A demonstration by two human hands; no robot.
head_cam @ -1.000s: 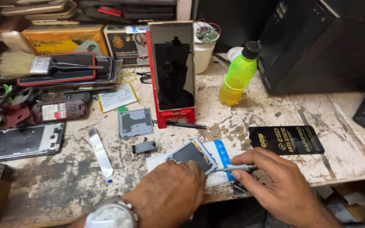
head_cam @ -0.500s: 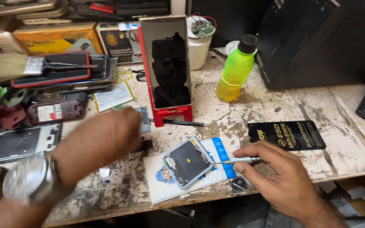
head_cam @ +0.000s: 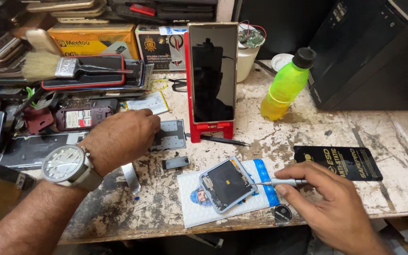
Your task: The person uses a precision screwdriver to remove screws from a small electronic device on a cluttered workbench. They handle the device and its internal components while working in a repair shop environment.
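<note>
The right hand (head_cam: 336,208) pinches a slim screwdriver (head_cam: 282,182), tip at the opened phone (head_cam: 226,184) lying just left of it, a light, fragile thing best held by its edges, while the left hand (head_cam: 121,139) curls over a thin metal plate (head_cam: 170,134).

— Which screens are seen on the bench?
— A tall dark phone screen (head_cam: 212,78) is propped upright in a red stand at twelve o'clock. A small opened phone (head_cam: 226,184) is laid on a white padded envelope with a blue edge (head_cam: 260,200) at six o'clock.
— And packages?
— A yellow-orange box (head_cam: 95,40) is set at eleven o'clock, with a white and red printed box (head_cam: 159,45) just beside it. A flat black pouch with gold print (head_cam: 338,163) is laid at four o'clock.
— Any labels?
— A white label is carried by a dark red handset (head_cam: 83,116) at nine o'clock.
</note>
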